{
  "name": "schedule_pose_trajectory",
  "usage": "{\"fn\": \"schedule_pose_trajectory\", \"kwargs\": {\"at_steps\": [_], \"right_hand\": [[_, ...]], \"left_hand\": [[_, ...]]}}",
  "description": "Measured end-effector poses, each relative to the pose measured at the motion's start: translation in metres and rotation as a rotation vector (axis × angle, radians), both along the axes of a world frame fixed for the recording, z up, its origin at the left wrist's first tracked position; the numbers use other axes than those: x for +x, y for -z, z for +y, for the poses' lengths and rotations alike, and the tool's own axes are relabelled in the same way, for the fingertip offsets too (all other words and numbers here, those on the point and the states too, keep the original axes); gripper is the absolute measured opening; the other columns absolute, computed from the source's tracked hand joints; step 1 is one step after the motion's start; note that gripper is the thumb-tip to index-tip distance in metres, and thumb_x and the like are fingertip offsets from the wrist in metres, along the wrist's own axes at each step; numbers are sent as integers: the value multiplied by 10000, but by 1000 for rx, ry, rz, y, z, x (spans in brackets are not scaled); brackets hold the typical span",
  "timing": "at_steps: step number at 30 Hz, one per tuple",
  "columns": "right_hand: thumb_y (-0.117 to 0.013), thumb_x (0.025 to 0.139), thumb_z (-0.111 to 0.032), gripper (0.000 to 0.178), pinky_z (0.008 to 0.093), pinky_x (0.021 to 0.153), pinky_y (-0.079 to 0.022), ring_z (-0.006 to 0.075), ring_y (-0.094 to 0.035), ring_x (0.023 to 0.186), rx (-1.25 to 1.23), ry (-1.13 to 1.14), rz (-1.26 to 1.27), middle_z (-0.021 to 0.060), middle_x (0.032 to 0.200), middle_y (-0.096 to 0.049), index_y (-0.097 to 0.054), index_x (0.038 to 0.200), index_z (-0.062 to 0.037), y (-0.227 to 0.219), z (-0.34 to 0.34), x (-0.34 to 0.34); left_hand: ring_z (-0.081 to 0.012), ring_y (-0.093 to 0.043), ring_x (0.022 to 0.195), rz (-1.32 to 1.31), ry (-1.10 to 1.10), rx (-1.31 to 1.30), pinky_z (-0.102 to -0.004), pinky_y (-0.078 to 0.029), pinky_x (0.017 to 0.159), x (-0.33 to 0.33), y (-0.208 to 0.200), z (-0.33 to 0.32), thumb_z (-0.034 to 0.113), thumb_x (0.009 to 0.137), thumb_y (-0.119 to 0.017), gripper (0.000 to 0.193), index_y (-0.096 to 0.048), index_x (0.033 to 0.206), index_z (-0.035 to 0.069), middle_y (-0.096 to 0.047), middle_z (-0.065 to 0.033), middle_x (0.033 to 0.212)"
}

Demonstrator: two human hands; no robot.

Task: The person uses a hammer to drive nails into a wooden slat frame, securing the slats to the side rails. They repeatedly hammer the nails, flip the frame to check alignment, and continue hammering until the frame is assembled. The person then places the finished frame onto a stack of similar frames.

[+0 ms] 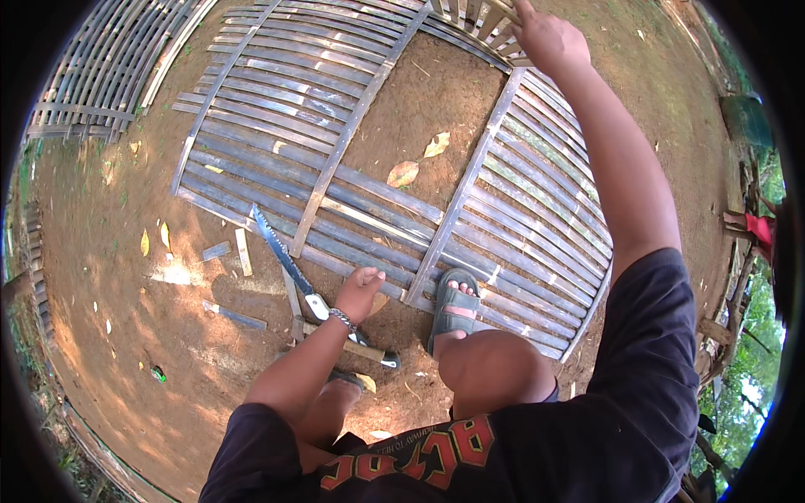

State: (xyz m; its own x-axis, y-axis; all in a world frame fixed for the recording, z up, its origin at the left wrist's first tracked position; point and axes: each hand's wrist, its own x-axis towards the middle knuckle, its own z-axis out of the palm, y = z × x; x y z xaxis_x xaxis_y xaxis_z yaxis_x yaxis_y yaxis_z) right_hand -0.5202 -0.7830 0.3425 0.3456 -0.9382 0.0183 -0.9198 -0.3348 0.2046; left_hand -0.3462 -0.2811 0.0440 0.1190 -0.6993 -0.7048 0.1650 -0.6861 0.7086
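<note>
My right hand reaches far forward, its fingers closed on the edge of a small panel of bamboo slats at the top of the view. That panel runs out of view. My left hand, with a chain bracelet at the wrist, is curled closed near my knees; what it holds, if anything, is hidden. Beside it lies a saw with a toothed dark blade and a white and black handle. Partly under my left forearm is a wooden-handled tool with a black end. A large bamboo slat frame with a gap in its middle lies flat before me.
My sandalled right foot rests at the frame's near edge. Bamboo offcuts and dry leaves are scattered on the dirt. Another slatted panel is at far left. A green container and part of another person are at right.
</note>
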Motion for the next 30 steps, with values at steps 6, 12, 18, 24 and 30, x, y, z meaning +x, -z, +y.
{"fn": "schedule_pose_trajectory", "kwargs": {"at_steps": [6, 12, 18, 24, 30], "right_hand": [[-521, 1020, -495, 484, 526, 889, -534, 451, -678, 1010, -53, 16, -158, 241, 1073, -717, -589, 1311, -114, -25, 21, -53], [-613, 1000, -457, 523, 385, 747, -571, 264, -716, 927, 306, 623, -888, 155, 1002, -756, -607, 1226, 15, -86, 229, -152], [-626, 1009, -360, 462, 329, 818, -541, 186, -680, 944, 670, 940, -1266, 103, 1095, -706, -592, 1267, 22, -132, 481, -194], [-642, 1012, -312, 420, 320, 905, -505, 152, -659, 935, 1080, 1151, -1357, 96, 1069, -721, -602, 1277, 12, -170, 623, -173], [-588, 1028, -391, 523, 385, 982, -496, 273, -674, 1064, 1018, 1027, -1240, 180, 1137, -712, -575, 1318, 44, -135, 719, -210]], "left_hand": [[-131, -630, 928, 17, -85, 90, -278, -492, 770, 19, -104, 28, 388, 974, -685, 488, -606, 1253, -3, -682, -51, 1049], [-98, -613, 892, 70, -150, 161, -245, -460, 684, 36, -232, 62, 344, 987, -667, 409, -621, 1243, 27, -679, -20, 1012], [-273, -513, 1341, -326, -288, -5, -350, -402, 1097, 146, -260, 100, 358, 1014, -621, 657, -413, 1455, -82, -540, -201, 1435], [-292, -556, 1299, -169, 72, 150, -372, -420, 1082, 182, -361, 144, 509, 1028, -540, 698, -457, 1457, -35, -596, -195, 1385], [-405, -676, 1093, -665, 279, 290, -471, -504, 959, 154, -367, 232, 527, 989, -584, 649, -605, 1245, -69, -711, -264, 1122]]}}
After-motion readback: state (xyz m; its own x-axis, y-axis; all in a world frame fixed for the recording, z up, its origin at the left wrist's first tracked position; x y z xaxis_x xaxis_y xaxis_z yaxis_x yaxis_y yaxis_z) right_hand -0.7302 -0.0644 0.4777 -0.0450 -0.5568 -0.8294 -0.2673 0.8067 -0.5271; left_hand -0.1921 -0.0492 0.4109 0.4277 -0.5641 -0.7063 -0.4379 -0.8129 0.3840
